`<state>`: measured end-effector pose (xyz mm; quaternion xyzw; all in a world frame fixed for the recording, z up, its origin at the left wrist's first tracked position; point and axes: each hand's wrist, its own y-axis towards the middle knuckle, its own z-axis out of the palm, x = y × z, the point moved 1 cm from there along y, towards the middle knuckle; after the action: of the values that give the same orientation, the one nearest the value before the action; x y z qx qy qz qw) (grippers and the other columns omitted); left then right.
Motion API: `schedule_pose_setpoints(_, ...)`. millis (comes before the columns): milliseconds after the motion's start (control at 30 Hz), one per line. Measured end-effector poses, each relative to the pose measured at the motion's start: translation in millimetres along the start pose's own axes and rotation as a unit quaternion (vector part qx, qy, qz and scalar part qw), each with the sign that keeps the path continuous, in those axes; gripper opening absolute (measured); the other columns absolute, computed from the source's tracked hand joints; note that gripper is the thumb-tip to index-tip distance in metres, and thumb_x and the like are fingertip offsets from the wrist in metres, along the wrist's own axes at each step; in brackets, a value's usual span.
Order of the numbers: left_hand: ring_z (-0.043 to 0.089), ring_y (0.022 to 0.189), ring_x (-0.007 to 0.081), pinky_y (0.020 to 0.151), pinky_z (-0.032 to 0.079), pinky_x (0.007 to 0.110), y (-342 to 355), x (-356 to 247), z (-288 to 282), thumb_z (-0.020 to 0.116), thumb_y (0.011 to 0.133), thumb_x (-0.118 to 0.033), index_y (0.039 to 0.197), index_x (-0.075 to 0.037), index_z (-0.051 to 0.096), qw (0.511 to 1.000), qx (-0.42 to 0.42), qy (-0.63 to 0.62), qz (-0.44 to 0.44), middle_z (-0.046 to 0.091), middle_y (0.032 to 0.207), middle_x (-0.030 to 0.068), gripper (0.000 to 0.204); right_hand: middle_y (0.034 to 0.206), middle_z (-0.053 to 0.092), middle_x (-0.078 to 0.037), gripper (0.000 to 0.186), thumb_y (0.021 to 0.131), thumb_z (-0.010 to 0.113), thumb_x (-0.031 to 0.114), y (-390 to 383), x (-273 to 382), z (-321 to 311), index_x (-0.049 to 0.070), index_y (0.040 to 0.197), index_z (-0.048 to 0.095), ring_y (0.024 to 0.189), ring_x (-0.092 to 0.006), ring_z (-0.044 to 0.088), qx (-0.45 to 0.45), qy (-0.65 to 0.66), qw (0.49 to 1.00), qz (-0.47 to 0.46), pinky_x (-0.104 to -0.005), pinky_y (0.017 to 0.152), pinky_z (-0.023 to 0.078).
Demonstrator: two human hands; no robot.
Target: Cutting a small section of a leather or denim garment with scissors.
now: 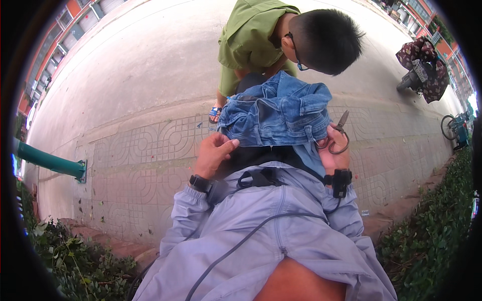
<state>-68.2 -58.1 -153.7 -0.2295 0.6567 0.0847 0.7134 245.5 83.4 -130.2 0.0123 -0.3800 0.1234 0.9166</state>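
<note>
A pair of blue jeans (281,110) lies bunched in front of my lap, its waistband with belt loops turned toward me. My left hand (213,153) pinches the waistband's left end between thumb and fingers. At the other end my right hand (335,153) has its fingers through the handle rings of a pair of dark scissors (340,135), whose blades point up and away from me. That hand also rests against the jeans' right edge; whether it grips the cloth too is hard to see.
Just beyond the jeans a person in green (256,40) bends over them. Paving tiles (150,145) lie around, with hedges (427,226) on both sides behind me. A green post (50,159) stands left; a covered scooter (424,70) and a bicycle (454,130) are at right.
</note>
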Motion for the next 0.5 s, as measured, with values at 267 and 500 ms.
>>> schedule_pose_setpoints(267, 0.055, 0.057, 0.0075, 0.053, 0.045, 0.022, 8, 19, -4, 0.069, 0.091, -0.012, 0.084, -0.008, 0.059, 0.998, 0.006, -0.04, 0.055, 0.061, 0.072, -0.0005, 0.013, 0.086, 0.064, -0.004, 0.02, 0.088, 0.068, 0.007, -2, -2, -1, 0.004, 0.107, 0.061, 0.07, -0.0145, 0.063, -0.024, 0.002, 1.0, 0.011, -0.0271, 0.059, 0.052)
schedule_pose_setpoints(500, 0.06, 0.068, 0.0102, 0.06, 0.049, 0.025, 20, 35, -40, 0.063, 0.087, -0.006, 0.097, -0.005, 0.06, 0.99, -0.094, -0.103, 0.032, 0.064, 0.086, 0.0029, 0.011, 0.086, 0.065, -0.003, 0.02, 0.087, 0.069, 0.006, -6, -4, -5, 0.006, 0.106, 0.062, 0.07, -0.0146, 0.064, -0.03, 0.018, 0.999, 0.014, -0.0279, 0.059, 0.053)
